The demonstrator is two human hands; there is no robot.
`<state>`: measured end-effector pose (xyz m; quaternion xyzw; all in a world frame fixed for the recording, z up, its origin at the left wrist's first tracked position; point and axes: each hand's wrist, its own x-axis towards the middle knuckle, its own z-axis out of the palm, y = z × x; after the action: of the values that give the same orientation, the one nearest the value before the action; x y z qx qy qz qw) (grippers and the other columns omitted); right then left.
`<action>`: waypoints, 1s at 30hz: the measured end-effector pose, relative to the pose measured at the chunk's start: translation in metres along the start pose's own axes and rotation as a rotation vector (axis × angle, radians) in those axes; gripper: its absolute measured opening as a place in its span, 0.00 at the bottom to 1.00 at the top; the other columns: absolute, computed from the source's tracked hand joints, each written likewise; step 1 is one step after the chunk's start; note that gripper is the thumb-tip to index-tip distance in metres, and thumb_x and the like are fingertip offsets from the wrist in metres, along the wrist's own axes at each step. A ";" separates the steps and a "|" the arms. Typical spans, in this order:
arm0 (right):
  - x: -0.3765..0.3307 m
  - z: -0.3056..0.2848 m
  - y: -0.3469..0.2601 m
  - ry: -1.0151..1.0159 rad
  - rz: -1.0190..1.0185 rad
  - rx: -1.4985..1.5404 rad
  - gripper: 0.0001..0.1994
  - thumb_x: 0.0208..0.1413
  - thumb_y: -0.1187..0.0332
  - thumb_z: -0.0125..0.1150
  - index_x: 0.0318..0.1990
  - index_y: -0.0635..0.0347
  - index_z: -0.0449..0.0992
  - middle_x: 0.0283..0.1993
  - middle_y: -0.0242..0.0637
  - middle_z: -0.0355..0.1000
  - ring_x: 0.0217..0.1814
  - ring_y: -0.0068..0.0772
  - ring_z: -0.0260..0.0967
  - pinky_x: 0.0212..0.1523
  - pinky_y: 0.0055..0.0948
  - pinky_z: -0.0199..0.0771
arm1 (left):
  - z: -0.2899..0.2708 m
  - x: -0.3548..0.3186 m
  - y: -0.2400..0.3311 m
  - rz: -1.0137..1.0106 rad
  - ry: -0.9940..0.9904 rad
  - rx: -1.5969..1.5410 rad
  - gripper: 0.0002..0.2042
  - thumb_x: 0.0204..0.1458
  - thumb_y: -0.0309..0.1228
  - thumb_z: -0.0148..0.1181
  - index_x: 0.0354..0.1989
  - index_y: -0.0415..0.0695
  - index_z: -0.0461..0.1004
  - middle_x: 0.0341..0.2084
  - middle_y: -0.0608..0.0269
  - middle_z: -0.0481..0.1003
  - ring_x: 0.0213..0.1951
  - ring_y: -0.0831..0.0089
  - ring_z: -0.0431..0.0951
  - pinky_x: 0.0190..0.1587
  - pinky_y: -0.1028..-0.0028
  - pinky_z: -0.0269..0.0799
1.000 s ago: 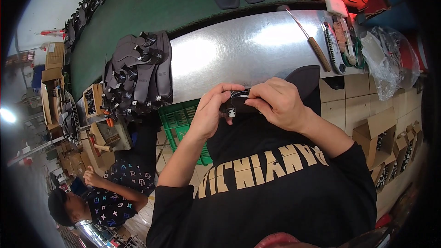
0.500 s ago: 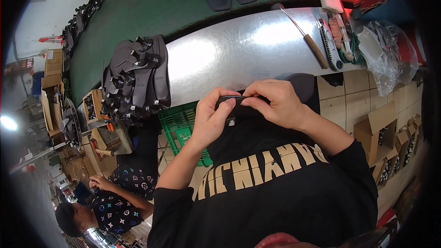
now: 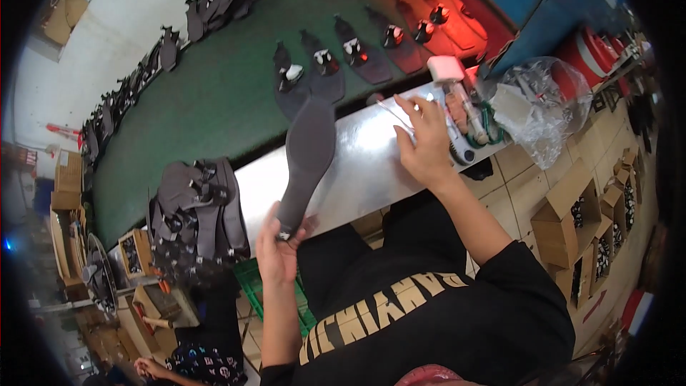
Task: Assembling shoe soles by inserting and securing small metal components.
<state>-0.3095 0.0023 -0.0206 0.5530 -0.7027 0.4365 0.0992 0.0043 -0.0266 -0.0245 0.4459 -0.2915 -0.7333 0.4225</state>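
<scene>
I noted the left hand [image 3: 277, 254] closed on the sole [image 3: 311, 146] by its narrow end, probably leaving the broad end free above the bench [image 3: 364, 171], while the right hand [image 3: 430, 146], loosely open, overlapped the awl [image 3: 392, 113], contact unclear.

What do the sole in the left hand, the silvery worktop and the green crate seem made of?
Sole: probably rubber or foam, given its dull, dark surface. Worktop: likely bare metal, smooth, from its bright glare. Crate: apparently moulded plastic, by its even green colour.
</scene>
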 end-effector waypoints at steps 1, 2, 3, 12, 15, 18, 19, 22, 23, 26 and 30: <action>-0.012 0.009 0.010 -0.062 0.005 -0.209 0.20 0.51 0.74 0.60 0.53 0.62 0.72 0.44 0.44 0.69 0.44 0.46 0.65 0.45 0.39 0.66 | -0.009 0.002 -0.012 -0.103 -0.006 -0.087 0.22 0.59 0.32 0.49 0.62 0.37 0.63 0.49 0.49 0.73 0.46 0.58 0.79 0.38 0.70 0.80; -0.027 0.015 0.019 -0.124 0.037 -0.287 0.21 0.51 0.73 0.60 0.55 0.59 0.71 0.44 0.42 0.68 0.43 0.45 0.64 0.44 0.40 0.65 | -0.020 0.006 -0.024 -0.198 -0.007 -0.144 0.23 0.59 0.32 0.49 0.61 0.36 0.62 0.50 0.48 0.73 0.49 0.57 0.78 0.41 0.70 0.81; -0.033 0.019 0.027 -0.117 0.030 -0.297 0.21 0.51 0.73 0.60 0.55 0.59 0.71 0.44 0.42 0.68 0.43 0.45 0.64 0.44 0.40 0.65 | -0.016 0.004 -0.030 -0.228 0.017 -0.176 0.23 0.59 0.32 0.48 0.62 0.37 0.61 0.52 0.45 0.71 0.51 0.57 0.76 0.39 0.73 0.81; -0.060 0.002 -0.054 -0.820 0.483 0.958 0.19 0.60 0.75 0.51 0.59 0.59 0.68 0.25 0.32 0.72 0.26 0.18 0.66 0.33 0.21 0.67 | 0.032 0.027 -0.034 -0.511 0.049 -0.562 0.17 0.55 0.43 0.60 0.46 0.45 0.73 0.38 0.61 0.77 0.40 0.67 0.79 0.22 0.79 0.70; -0.075 0.007 -0.072 -1.019 0.589 1.084 0.29 0.60 0.76 0.51 0.69 0.57 0.54 0.24 0.31 0.71 0.25 0.18 0.65 0.31 0.20 0.66 | 0.041 0.028 -0.040 -0.518 -0.015 -0.527 0.15 0.54 0.45 0.61 0.42 0.48 0.74 0.33 0.67 0.77 0.34 0.74 0.77 0.20 0.80 0.66; -0.095 0.024 -0.073 -0.782 0.455 1.014 0.25 0.60 0.77 0.51 0.65 0.60 0.61 0.23 0.29 0.68 0.26 0.18 0.64 0.30 0.20 0.65 | 0.047 0.021 -0.039 -0.485 0.075 -0.578 0.15 0.56 0.44 0.58 0.42 0.46 0.74 0.32 0.65 0.77 0.34 0.70 0.78 0.18 0.82 0.62; -0.096 0.025 -0.073 -0.789 0.454 1.018 0.25 0.60 0.77 0.51 0.65 0.60 0.61 0.23 0.29 0.68 0.26 0.18 0.64 0.30 0.20 0.65 | 0.045 0.018 -0.039 -0.481 0.082 -0.580 0.15 0.56 0.44 0.58 0.42 0.46 0.74 0.32 0.65 0.77 0.34 0.70 0.78 0.18 0.82 0.62; -0.092 0.027 -0.070 -0.757 0.553 1.123 0.20 0.64 0.72 0.50 0.62 0.66 0.64 0.27 0.28 0.68 0.22 0.18 0.61 0.26 0.17 0.62 | 0.039 0.014 -0.040 -0.488 0.014 -0.499 0.12 0.54 0.44 0.61 0.35 0.50 0.72 0.28 0.71 0.76 0.26 0.79 0.72 0.18 0.80 0.60; -0.088 0.024 -0.068 -0.764 0.550 1.126 0.20 0.64 0.72 0.50 0.62 0.66 0.64 0.27 0.28 0.68 0.22 0.18 0.61 0.26 0.17 0.62 | 0.039 0.013 -0.040 -0.484 0.019 -0.502 0.12 0.54 0.44 0.61 0.35 0.50 0.72 0.28 0.71 0.76 0.26 0.79 0.72 0.18 0.80 0.60; -0.073 0.010 -0.076 -1.056 0.975 1.307 0.23 0.64 0.69 0.50 0.66 0.61 0.60 0.26 0.29 0.67 0.20 0.12 0.57 0.19 0.14 0.56 | 0.038 0.010 -0.036 -0.299 0.083 -0.385 0.14 0.58 0.46 0.55 0.35 0.47 0.73 0.30 0.69 0.77 0.24 0.79 0.72 0.18 0.79 0.61; -0.081 0.006 -0.091 -1.197 0.974 1.312 0.24 0.64 0.70 0.50 0.67 0.53 0.58 0.25 0.29 0.67 0.19 0.14 0.57 0.18 0.13 0.55 | 0.042 0.007 -0.033 0.226 0.171 0.008 0.28 0.65 0.51 0.40 0.28 0.38 0.75 0.25 0.62 0.78 0.22 0.79 0.73 0.22 0.79 0.65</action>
<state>-0.1989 0.0536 -0.0287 0.2797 -0.4077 0.3806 -0.7814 -0.0469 -0.0147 -0.0362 0.4728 -0.3055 -0.6391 0.5241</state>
